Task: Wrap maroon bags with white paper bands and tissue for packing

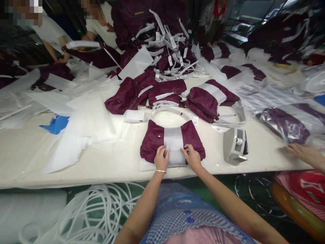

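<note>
Left hand [161, 158] and right hand [192, 156] are down at the near edge of the table [30, 159], fingers curled, each pinching a side of the white band [173, 137] wrapped across the maroon bag [150, 144], which lies flat right in front. Just to its right stands a grey tape dispenser [235, 145]; beyond, a heap of maroon bags [162, 91] with white tags

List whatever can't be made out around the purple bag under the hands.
Head view throughout.
- The purple bag's lower edge: covered by left hand, right hand and white strip.
- Pinching or pressing the strip: the backs of the hands hide it.
- Print on the hang tags: too small.
- Co-worker's hand: arm cut by right edge.
</note>
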Tool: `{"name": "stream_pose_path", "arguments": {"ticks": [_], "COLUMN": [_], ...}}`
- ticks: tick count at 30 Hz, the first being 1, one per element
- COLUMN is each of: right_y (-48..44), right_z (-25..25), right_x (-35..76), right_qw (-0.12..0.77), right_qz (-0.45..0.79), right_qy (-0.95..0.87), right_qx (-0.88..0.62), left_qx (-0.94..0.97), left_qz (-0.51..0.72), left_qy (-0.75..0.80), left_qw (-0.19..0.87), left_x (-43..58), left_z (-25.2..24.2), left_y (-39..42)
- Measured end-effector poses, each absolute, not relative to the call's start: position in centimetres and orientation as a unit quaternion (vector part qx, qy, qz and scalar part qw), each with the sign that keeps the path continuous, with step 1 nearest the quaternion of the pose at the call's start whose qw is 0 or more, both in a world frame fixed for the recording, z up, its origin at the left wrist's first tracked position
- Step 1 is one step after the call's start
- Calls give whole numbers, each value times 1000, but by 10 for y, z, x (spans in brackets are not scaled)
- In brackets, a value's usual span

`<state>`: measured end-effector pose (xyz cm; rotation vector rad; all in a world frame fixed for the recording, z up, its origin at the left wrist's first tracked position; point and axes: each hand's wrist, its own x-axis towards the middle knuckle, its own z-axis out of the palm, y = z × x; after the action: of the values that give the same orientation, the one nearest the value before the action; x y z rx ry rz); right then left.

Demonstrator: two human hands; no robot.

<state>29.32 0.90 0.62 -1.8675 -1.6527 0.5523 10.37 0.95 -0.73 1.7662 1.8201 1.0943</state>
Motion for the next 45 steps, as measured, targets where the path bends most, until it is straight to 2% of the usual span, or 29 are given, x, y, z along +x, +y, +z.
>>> {"name": "stream_pose_path", "arguments": {"ticks": [8,14,16,30,39,45], "right_y": [16,26,28,33,41,39], "right_z": [16,15,17,14,20,17], "right_x": [293,303,305,313,321,321], "right_qw": [277,326,322,272,223,226], "right_qz": [248,451,484,488,465,449], "right_qy": [-579,-499,-483,-547,-573,-570], "right_qx": [-726,-664,-655,-624,-637,-650], "left_qx": [614,605,604,580,560,551], "left_qz": [395,413,418,447,434,420], "left_qy": [648,642,639,630,672,695], "left_qw": [215,227,227,259,217,194], "left_x": [104,102,102,100,109,118], "left_z": [-5,-8,-9,-14,-5,-2], "left_y": [11,11,12,16,22,24]}}
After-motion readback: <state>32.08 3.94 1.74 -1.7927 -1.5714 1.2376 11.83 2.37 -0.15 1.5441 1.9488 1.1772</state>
